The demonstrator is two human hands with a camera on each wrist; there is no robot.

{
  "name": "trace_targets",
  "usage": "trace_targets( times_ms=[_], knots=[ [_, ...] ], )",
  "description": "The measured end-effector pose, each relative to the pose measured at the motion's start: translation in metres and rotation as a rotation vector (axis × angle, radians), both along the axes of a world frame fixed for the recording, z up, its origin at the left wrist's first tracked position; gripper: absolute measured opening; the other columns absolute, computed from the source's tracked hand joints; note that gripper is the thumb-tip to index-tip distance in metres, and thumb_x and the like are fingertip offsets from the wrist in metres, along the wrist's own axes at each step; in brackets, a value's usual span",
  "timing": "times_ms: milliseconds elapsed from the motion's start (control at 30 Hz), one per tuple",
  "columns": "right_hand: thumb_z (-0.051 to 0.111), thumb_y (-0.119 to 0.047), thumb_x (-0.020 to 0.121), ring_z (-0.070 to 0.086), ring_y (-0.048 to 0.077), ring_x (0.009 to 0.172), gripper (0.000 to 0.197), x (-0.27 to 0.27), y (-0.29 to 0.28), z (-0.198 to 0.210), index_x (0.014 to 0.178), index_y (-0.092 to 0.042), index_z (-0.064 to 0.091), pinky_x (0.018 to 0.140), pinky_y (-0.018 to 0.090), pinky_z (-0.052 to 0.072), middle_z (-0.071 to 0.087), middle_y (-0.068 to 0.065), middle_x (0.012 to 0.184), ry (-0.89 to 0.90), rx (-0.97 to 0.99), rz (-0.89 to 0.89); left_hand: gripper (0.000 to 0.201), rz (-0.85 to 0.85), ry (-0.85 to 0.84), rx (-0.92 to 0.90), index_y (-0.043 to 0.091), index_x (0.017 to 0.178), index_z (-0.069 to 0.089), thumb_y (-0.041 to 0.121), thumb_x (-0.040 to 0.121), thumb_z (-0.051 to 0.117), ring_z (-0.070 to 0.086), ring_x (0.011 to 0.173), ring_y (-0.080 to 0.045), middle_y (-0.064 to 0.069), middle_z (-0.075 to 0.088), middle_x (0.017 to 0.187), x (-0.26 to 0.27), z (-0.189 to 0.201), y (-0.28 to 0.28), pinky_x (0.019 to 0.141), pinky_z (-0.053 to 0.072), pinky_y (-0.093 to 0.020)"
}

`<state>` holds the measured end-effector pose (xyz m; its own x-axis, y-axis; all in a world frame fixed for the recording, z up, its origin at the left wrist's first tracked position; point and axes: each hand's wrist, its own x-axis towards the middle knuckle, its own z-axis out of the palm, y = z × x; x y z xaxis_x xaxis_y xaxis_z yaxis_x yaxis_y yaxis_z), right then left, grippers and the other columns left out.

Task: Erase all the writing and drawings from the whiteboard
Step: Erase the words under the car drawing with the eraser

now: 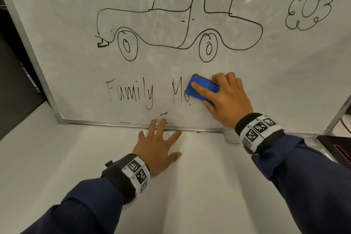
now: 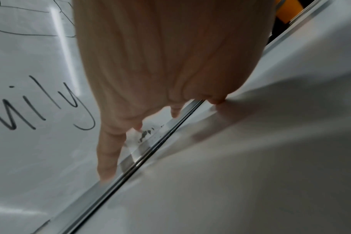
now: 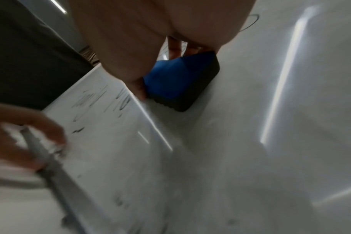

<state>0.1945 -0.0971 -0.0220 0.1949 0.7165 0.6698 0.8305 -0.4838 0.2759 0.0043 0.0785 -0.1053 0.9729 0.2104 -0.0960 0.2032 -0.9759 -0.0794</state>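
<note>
The whiteboard (image 1: 76, 24) stands propped on a white table (image 1: 180, 195). On it are a car drawing (image 1: 178, 19), a flower drawing (image 1: 309, 4) and the words "Family Mo" (image 1: 131, 93). My right hand (image 1: 226, 99) grips a blue eraser (image 1: 201, 87) and presses it flat on the board just right of "Mo". The eraser (image 3: 180, 79) shows its dark felt edge against the board in the right wrist view. My left hand (image 1: 159, 142) lies flat with spread fingers, its fingertips (image 2: 106, 171) over the board's bottom frame (image 2: 130, 166).
Dark ink smudges (image 2: 144, 136) sit near the bottom frame by the left fingertips. A dark cabinet (image 1: 13, 81) stands left of the board. A black object with a red line (image 1: 338, 148) lies at the right edge of the table.
</note>
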Motion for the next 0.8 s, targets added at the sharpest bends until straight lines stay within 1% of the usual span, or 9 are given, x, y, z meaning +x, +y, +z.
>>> trace_targets(
  times_ms=[133,267,333,433,533,600,667,733,800],
  knots=[
    [0.069,-0.024,0.088,0.047,0.035,0.094,0.06,-0.001,-0.008,-0.013,0.145,-0.031,0.049,0.077,0.047,0.04,0.052,0.014,0.11,-0.008,-0.101,0.036,0.066,-0.039,-0.013,0.008,0.049,0.152,-0.012,0.068,0.097,0.018,-0.02,0.15,-0.037,-0.01,-0.023,0.163,-0.001,0.0,-0.001,0.119,0.008,-0.061],
    [0.068,-0.028,0.088,0.046,0.038,0.097,0.06,0.009,-0.013,0.007,0.145,-0.031,0.049,0.077,0.048,0.039,0.05,0.017,0.114,0.012,0.036,-0.038,0.062,-0.059,0.002,-0.021,0.051,0.149,-0.018,0.066,0.099,0.016,-0.022,0.149,-0.037,-0.012,-0.031,0.16,-0.002,-0.004,-0.001,0.121,0.005,-0.059],
    [0.068,-0.027,0.088,0.046,0.038,0.096,0.06,0.005,-0.007,0.006,0.145,-0.029,0.05,0.076,0.047,0.04,0.05,0.018,0.112,0.027,0.045,-0.02,0.063,-0.067,0.001,-0.022,0.051,0.15,-0.017,0.065,0.099,0.016,-0.02,0.15,-0.037,-0.012,-0.03,0.161,-0.003,-0.003,-0.002,0.121,0.006,-0.058],
    [0.071,-0.021,0.085,0.047,0.036,0.092,0.062,-0.001,-0.004,-0.012,0.143,-0.028,0.051,0.074,0.047,0.042,0.052,0.016,0.108,0.03,-0.07,0.041,0.064,-0.062,-0.069,-0.046,0.047,0.152,-0.008,0.065,0.097,0.019,-0.005,0.152,-0.034,-0.008,-0.009,0.165,-0.005,0.004,0.004,0.121,0.01,-0.056],
    [0.071,-0.02,0.082,0.047,0.035,0.094,0.062,0.003,-0.011,-0.008,0.141,-0.031,0.053,0.074,0.047,0.041,0.051,0.013,0.107,0.037,-0.055,0.034,0.063,-0.038,-0.182,-0.124,0.041,0.155,0.012,0.062,0.097,0.026,0.015,0.149,-0.031,-0.007,0.019,0.162,-0.011,0.014,0.021,0.119,0.022,-0.051],
    [0.07,-0.021,0.082,0.047,0.035,0.095,0.062,0.005,-0.01,0.0,0.14,-0.03,0.054,0.075,0.046,0.041,0.05,0.013,0.107,0.044,-0.013,0.011,0.058,-0.014,-0.242,-0.176,0.035,0.151,0.029,0.058,0.098,0.035,0.031,0.14,-0.027,-0.004,0.037,0.151,-0.015,0.019,0.034,0.113,0.034,-0.046],
    [0.07,-0.022,0.082,0.046,0.035,0.094,0.061,0.002,-0.003,0.001,0.14,-0.029,0.055,0.074,0.047,0.043,0.05,0.014,0.107,0.067,0.016,0.008,0.051,-0.005,-0.309,-0.215,0.031,0.145,0.042,0.053,0.099,0.041,0.045,0.125,-0.024,0.001,0.052,0.136,-0.016,0.023,0.046,0.101,0.044,-0.042],
    [0.071,-0.02,0.081,0.047,0.034,0.093,0.06,-0.003,0.004,-0.006,0.139,-0.027,0.056,0.073,0.047,0.045,0.05,0.015,0.106,0.083,0.001,0.039,0.044,-0.021,-0.394,-0.242,0.028,0.137,0.053,0.048,0.098,0.048,0.053,0.113,-0.022,0.002,0.061,0.123,-0.015,0.028,0.053,0.091,0.049,-0.041],
    [0.072,-0.018,0.08,0.048,0.034,0.091,0.061,-0.005,0.003,-0.015,0.139,-0.026,0.056,0.072,0.046,0.046,0.051,0.015,0.104,0.073,-0.066,0.072,0.036,-0.027,-0.516,-0.26,0.024,0.128,0.062,0.041,0.097,0.054,0.057,0.107,-0.021,0.002,0.066,0.113,-0.013,0.034,0.058,0.085,0.051,-0.04]
  ],
)
